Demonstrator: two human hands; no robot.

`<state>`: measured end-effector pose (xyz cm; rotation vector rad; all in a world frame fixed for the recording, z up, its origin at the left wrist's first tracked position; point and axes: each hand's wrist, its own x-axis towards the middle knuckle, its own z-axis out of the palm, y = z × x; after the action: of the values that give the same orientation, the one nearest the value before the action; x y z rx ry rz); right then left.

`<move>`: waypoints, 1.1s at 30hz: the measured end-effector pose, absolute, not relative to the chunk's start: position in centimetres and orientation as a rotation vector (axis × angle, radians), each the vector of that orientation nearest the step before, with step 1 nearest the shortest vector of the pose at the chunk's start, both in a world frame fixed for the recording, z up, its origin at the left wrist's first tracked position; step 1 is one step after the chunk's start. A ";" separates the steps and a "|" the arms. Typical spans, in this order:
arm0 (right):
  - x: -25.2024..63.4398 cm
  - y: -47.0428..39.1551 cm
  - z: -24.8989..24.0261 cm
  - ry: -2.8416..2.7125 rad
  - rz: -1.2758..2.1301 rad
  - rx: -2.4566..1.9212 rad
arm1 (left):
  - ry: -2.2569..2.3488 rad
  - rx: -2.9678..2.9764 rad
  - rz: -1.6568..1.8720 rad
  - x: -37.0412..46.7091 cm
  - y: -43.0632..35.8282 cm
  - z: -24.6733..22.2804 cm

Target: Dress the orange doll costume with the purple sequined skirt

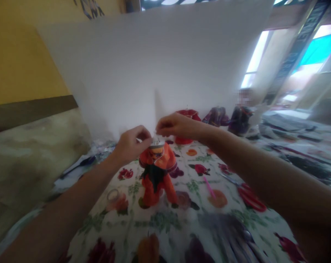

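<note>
The left hand (135, 143) and right hand (171, 126) curl at the top of an orange-clad doll (157, 171) upright on the tablecloth (135, 215); whether they grip it, I can't tell. Rightward lie a pink stick (209, 187) and scissors (249, 197). Behind, a white board (154, 62) blocks the view.

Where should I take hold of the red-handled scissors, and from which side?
Probably by the red handles, coming from the near side: the blades point away and to the left, the handles lie nearer the viewer, and the right forearm crosses just beyond.
</note>
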<state>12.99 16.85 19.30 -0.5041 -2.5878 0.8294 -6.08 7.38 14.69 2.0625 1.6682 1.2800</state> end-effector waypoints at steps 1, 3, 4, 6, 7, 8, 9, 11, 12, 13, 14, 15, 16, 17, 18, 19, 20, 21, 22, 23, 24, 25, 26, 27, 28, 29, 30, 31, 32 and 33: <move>13.0 16.8 19.4 -2.582 0.822 -0.520 | 1.668 2.064 1.282 -6.1 7.4 14.7; 13.1 16.5 19.5 -2.570 0.804 -0.544 | 1.673 2.061 1.284 -6.2 7.3 14.7; 13.2 16.4 19.5 -2.562 0.797 -0.551 | 1.676 2.059 1.284 -6.2 7.3 14.7; 13.3 16.2 19.5 -2.548 0.791 -0.547 | 1.673 2.059 1.287 -6.3 7.2 14.6; 13.3 16.2 19.5 -2.541 0.789 -0.537 | 1.670 2.060 1.287 -6.4 7.3 14.5; 13.4 16.2 19.3 -2.537 0.783 -0.524 | 1.667 2.063 1.288 -6.4 7.3 14.5; 13.4 16.2 19.2 -2.534 0.772 -0.512 | 1.665 2.065 1.289 -6.5 7.3 14.4; 13.5 16.4 18.8 -2.543 0.743 -0.495 | 1.667 2.070 1.289 -6.6 7.4 14.3; 13.6 16.5 18.5 -2.557 0.728 -0.494 | 1.668 2.072 1.289 -6.6 7.4 14.3; 13.6 16.6 18.3 -2.575 0.716 -0.499 | 1.666 2.073 1.291 -6.6 7.4 14.2; 13.7 16.7 18.2 -2.596 0.710 -0.507 | 1.661 2.072 1.291 -6.6 7.4 14.2; 13.8 16.8 18.0 -2.611 0.708 -0.518 | 1.654 2.069 1.293 -6.6 7.4 14.2; 13.8 16.8 17.9 -2.619 0.709 -0.532 | 1.647 2.065 1.297 -6.6 7.4 14.1; 13.9 16.7 17.9 -2.614 0.711 -0.547 | 1.639 2.061 1.305 -6.6 7.4 14.1; 13.9 16.6 17.9 -2.600 0.713 -0.562 | 1.633 2.057 1.312 -6.6 7.4 14.0; 14.0 16.5 18.0 -2.579 0.713 -0.575 | 1.631 2.052 1.322 -6.7 7.4 14.0; 14.1 16.3 18.1 -2.557 0.710 -0.587 | 1.633 2.045 1.330 -6.7 7.3 14.0; 14.2 16.1 18.2 -2.539 0.710 -0.600 | 1.637 2.036 1.342 -6.8 7.3 14.1; 14.3 16.0 18.3 -2.526 0.715 -0.611 | 1.642 2.029 1.352 -6.9 7.2 14.1; 14.4 15.8 18.4 -2.516 0.723 -0.618 | 1.648 2.019 1.364 -7.1 7.1 14.1; 14.6 15.7 18.4 -2.509 0.736 -0.623 | 1.654 2.009 1.374 -7.3 7.0 14.1; 14.8 15.5 18.4 -2.501 0.751 -0.625 | 1.658 1.996 1.385 -7.5 6.9 14.1; 15.1 15.3 18.3 -2.489 0.761 -0.622 | 1.662 1.983 1.398 -7.8 6.7 13.9; 15.4 15.0 18.0 -2.474 0.761 -0.613 | 1.663 1.968 1.413 -8.1 6.5 13.6; 15.7 14.7 17.7 -2.455 0.748 -0.603 | 1.662 1.954 1.425 -8.4 6.3 13.2; 15.9 14.3 17.3 -2.437 0.725 -0.587 | 1.662 1.943 1.433 -8.6 6.0 12.7; 16.2 13.8 16.8 -2.421 0.692 -0.562 | 1.663 1.939 1.430 -8.8 5.7 12.1; 16.4 13.3 16.2 -2.407 0.654 -0.533 | 1.668 1.938 1.418 -8.9 5.4 11.5; 16.6 12.9 15.6 -2.397 0.612 -0.496 | 1.678 1.939 1.400 -9.0 5.1 10.9; 16.8 12.5 15.1 -2.391 0.574 -0.465 | 1.692 1.938 1.375 -9.0 4.9 10.4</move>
<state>16.79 12.52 15.09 -0.4646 -2.3914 0.5742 -9.04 4.87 10.35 1.9381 1.6916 1.3752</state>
